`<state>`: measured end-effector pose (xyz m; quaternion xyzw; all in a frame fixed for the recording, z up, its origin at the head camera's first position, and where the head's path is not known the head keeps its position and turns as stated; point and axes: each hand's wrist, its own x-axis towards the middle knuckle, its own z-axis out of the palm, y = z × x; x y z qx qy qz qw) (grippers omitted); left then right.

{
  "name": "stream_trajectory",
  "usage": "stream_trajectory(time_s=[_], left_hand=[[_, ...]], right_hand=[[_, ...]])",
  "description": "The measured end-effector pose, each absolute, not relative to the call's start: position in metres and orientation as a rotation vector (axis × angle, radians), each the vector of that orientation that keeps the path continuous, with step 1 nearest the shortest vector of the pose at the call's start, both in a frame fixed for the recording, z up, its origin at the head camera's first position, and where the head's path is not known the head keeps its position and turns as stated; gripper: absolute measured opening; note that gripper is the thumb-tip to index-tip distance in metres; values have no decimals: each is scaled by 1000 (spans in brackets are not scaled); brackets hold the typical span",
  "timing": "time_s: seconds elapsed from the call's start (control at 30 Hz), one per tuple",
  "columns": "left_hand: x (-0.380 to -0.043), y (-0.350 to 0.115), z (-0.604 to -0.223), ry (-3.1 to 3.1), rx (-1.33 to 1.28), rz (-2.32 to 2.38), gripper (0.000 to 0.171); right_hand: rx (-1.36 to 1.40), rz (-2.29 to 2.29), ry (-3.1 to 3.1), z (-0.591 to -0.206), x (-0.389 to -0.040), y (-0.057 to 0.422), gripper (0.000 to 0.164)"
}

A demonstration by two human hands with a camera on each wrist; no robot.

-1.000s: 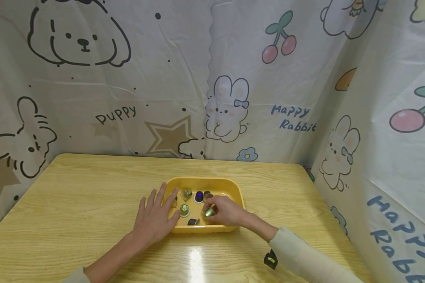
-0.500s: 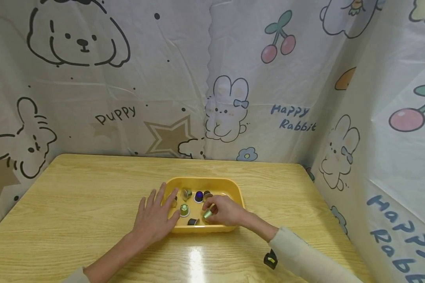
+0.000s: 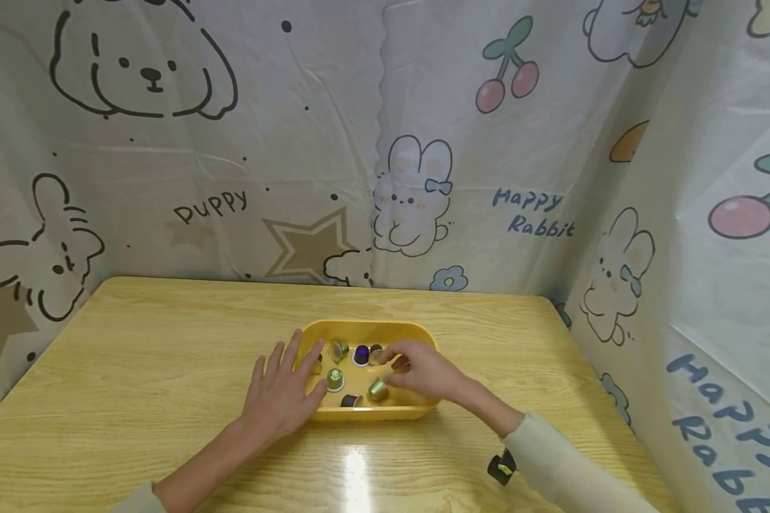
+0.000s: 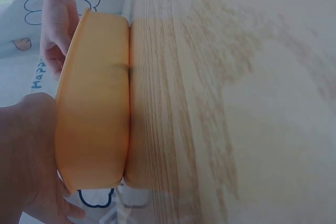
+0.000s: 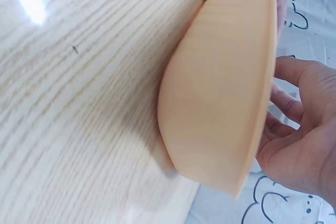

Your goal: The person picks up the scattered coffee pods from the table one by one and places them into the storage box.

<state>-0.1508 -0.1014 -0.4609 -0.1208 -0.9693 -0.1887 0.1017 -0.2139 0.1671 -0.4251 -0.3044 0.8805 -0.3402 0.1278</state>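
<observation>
In the head view a yellow tray [image 3: 372, 413] holds several coffee capsules. My left hand [image 3: 282, 392] rests on the tray's left rim with its fingers spread. Over the tray's right side hovers my right hand [image 3: 423, 370], fingers loosely bent and nothing seen between them. Just by its fingertips a light-green capsule [image 3: 378, 390] leans on the tray floor. Left of that are a green capsule [image 3: 335, 380] standing on its rim and a dark capsule [image 3: 351, 401] on its side. Behind lie a gold-green capsule [image 3: 339, 350], a purple capsule [image 3: 362, 355] and a brown one, partly hidden.
The tray stands on a wooden table [image 3: 167, 356]. A cartoon-printed curtain [image 3: 295, 142] hangs behind the table and along its right side. A small black device [image 3: 502, 467] sits under the right sleeve.
My right hand has let go of the light-green capsule and moved slightly up and to the right. That capsule stays behind in the tray. My left hand has not moved.
</observation>
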Motion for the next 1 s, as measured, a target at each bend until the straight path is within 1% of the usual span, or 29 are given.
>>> stream_trajectory(time_s=[0.17, 0.37, 0.47, 0.7, 0.87, 1.0], left_hand=[[-150, -101, -460, -2869, -359, -564, 61], [-151, -102, -460, -2878, -362, -573, 62], [-151, -102, -461, -2881, -359, -591, 63], [-152, -104, -461, -2889, -348, -654, 64], [-153, -105, -460, -2924, -354, -653, 69], [-153, -110, -458, -2928, -384, -635, 72]], right_hand=[[-924, -1056, 2594, -418, -211, 178, 22], [-863, -1050, 2667, -405, -208, 193, 20], [-855, -1005, 2721, -398, -209, 203, 22], [-789, -867, 2833, -387, -211, 219, 34], [-784, -788, 2894, -390, -212, 227, 43], [-816, -721, 2964, -395, -213, 235, 47]])
